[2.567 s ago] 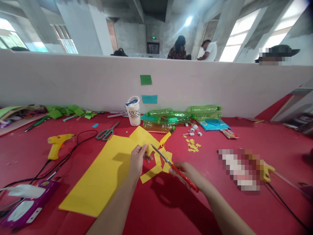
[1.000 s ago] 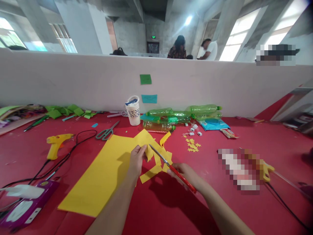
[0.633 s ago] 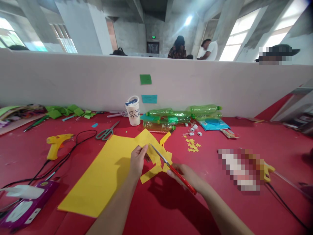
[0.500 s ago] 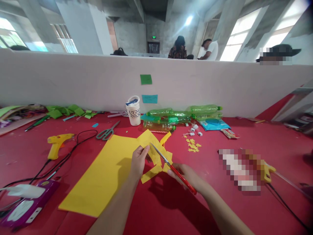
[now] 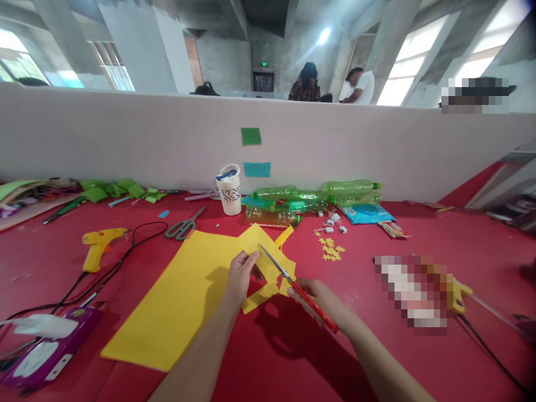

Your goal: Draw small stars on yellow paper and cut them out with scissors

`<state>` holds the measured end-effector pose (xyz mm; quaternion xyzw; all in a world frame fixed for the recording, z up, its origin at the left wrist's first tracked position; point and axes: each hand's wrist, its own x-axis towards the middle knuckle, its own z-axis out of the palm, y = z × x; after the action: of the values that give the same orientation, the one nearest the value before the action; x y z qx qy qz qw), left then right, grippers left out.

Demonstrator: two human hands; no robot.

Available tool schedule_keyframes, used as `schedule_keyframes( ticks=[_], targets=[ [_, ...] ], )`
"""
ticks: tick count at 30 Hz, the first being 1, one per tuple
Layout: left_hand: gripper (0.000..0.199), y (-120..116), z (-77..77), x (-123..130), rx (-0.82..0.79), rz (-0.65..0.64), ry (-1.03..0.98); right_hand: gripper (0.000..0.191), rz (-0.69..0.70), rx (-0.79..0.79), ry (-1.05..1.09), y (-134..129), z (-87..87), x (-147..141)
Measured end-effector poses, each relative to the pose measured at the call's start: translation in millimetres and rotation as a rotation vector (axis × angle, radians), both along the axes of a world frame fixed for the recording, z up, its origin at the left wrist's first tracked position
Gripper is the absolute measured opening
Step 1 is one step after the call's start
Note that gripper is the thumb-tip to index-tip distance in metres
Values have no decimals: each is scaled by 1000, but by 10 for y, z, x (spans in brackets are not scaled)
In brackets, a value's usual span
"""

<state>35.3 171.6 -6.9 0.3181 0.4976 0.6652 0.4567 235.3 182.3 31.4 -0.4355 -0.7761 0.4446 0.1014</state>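
Note:
Between thumb and fingers, my left hand pinches a small piece of yellow paper. My right hand is closed around the red handles of a pair of scissors. The scissors' blades lie across the yellow piece, tips pointing up and left near my left thumb; the blades look closed or nearly so. Below them, a yellow offcut strip rests on the red table. A large yellow sheet lies flat to the left, partly under my left forearm. Several small yellow stars are piled to the right.
Green plastic bottles and a white cup stand along the white partition. Grey-handled scissors, a yellow glue gun with its cord and a purple power strip lie left. Another glue gun lies right.
My left hand has shifted very slightly right with the yellow piece. The scissors stay in almost the same place across it.

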Motion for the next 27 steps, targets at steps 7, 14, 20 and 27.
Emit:
schedule_keyframes(
  ticks=[7,14,20,27],
  targets=[
    [26,5,-9,-18,-21,-46,-4,42,-16,34,0,18,-52,-20],
    [25,26,-33,-93,17,27,-5,45,15,38,-12,44,-103,9],
    [29,11,-27,-64,31,29,83,43,44,67,-58,43,-99,52],
    [26,11,-28,-50,33,6,96,42,64,83,-55,25,-6,39]
  ],
)
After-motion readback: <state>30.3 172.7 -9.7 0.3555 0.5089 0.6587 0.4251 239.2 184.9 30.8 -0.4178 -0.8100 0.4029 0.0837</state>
